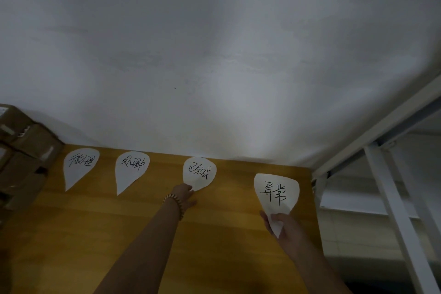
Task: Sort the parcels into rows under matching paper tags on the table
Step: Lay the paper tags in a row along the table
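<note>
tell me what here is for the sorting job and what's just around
For the job: four paper tags, three lying on the table, the fourth held by the right hand; left hand at the third tag; stacked boxes.
Just around: wall, white frame.

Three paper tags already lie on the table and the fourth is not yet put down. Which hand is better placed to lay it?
The right hand. It already pinches the fourth tag by its pointed end, beside the third tag, where the left hand touches.
</note>
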